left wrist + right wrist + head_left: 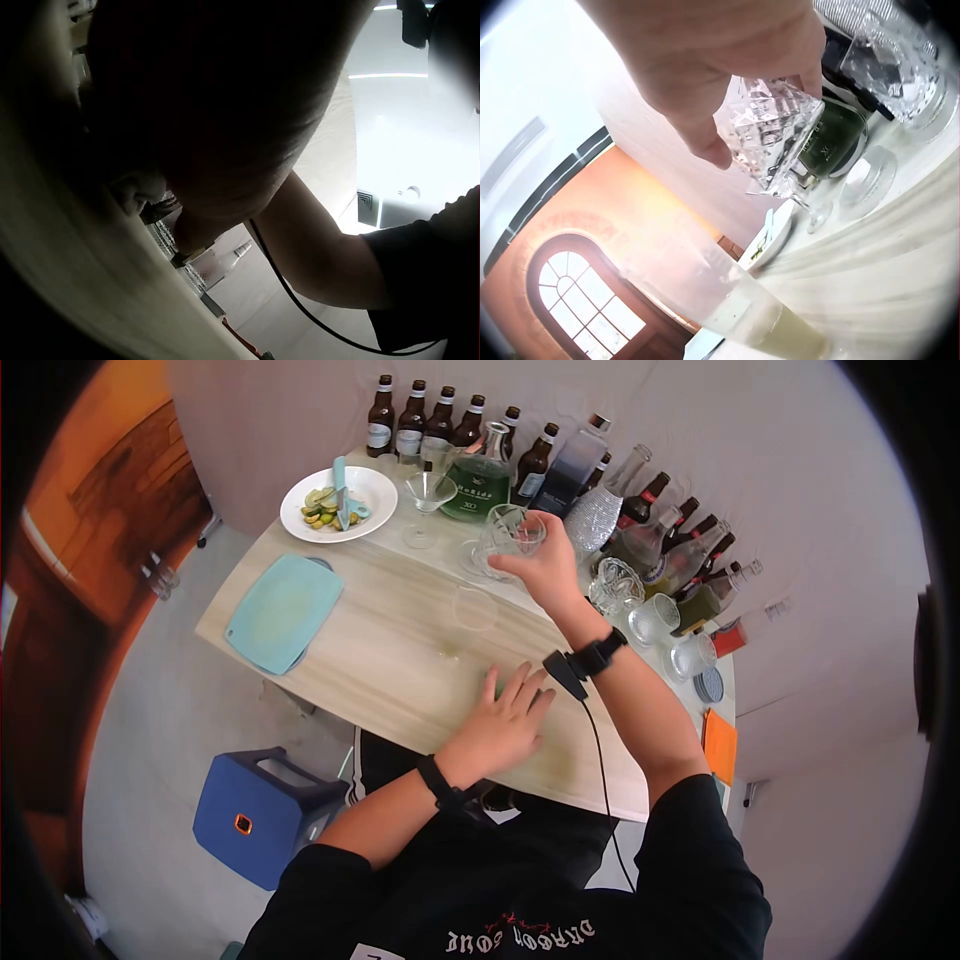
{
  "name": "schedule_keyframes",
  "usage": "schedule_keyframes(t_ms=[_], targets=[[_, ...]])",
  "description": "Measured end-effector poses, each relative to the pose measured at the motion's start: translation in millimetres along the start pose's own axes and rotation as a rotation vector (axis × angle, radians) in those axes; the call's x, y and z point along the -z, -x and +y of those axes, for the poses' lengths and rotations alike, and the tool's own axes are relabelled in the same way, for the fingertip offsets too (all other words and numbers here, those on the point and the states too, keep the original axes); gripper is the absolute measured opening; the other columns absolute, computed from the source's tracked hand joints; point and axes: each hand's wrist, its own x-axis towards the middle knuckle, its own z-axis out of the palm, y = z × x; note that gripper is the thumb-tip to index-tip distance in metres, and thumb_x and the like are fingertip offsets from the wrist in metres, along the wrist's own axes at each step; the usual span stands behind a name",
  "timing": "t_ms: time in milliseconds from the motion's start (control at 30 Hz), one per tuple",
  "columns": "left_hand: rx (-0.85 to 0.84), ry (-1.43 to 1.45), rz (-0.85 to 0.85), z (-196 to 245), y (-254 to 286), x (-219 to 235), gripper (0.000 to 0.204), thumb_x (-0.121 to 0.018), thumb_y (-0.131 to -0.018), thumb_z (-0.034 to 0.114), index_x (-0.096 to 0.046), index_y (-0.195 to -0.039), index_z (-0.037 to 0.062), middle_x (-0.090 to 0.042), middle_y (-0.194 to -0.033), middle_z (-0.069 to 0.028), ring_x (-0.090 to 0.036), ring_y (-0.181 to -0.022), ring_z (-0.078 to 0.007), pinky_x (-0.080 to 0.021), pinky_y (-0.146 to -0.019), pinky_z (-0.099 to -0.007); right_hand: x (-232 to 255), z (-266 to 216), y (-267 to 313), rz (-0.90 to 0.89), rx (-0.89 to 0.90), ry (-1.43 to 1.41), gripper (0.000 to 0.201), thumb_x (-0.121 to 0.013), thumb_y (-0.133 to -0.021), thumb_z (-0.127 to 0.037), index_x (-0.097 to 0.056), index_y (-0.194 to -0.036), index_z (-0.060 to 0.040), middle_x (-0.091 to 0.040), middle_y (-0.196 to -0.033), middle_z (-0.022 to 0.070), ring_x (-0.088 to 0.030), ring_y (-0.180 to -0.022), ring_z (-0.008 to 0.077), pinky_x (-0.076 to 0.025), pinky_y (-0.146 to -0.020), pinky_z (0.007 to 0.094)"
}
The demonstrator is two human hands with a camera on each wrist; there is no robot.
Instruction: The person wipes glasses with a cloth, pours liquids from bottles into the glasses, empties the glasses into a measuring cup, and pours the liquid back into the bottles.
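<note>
My right hand (545, 565) grips a clear cut-glass tumbler (515, 528) above the back part of the table, thumb on one side and fingers on the other. The right wrist view shows the tumbler's diamond-patterned wall (769, 127) close to the fingers. On the table nearer me stands a tall clear glass (474, 608) with pale greenish liquid (791, 334) at its bottom. My left hand (500, 728) rests at the table's front with fingers spread; a bit of green shows beneath them, mostly hidden. The left wrist view is dark.
Brown bottles (410, 430), a green decanter (478, 485) and a martini glass (428, 490) line the back. A white plate (380, 485) holds cut limes and a light-blue tool. A teal cutting board (285, 610) lies left; more glasses (655, 618) stand right. A blue stool (255, 815) is below.
</note>
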Motion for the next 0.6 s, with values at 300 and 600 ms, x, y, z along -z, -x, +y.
schedule_keyframes(t_ms=[300,600], targets=[[-0.086,0.209,-0.049,-18.0,27.3,38.1,0.065,-0.080,-0.074,0.026,-0.055,-0.133,0.0098,-0.043,-0.146,-0.0089,-0.032,-0.143,-0.0320,-0.028,-0.112,-0.0625,-59.6,25.2,-27.9,0.057,-0.142,0.073,0.088,-0.092,-0.061,-0.028,-0.045,-0.126,0.0084,-0.060,-0.115,0.0173,-0.059,-0.106,0.0279,-0.048,-0.093,0.0359],[-0.021,0.152,-0.070,-32.1,40.1,33.1,0.071,-0.078,-0.077,0.030,-0.050,-0.140,0.0128,-0.046,-0.145,-0.0082,-0.037,-0.140,-0.0296,-0.032,-0.112,-0.0548,-69.6,45.5,-20.8,0.083,-0.120,0.115,0.091,-0.091,-0.062,-0.026,-0.042,-0.130,0.0107,-0.056,-0.118,0.0203,-0.058,-0.106,0.0297,-0.049,-0.093,0.0383]])
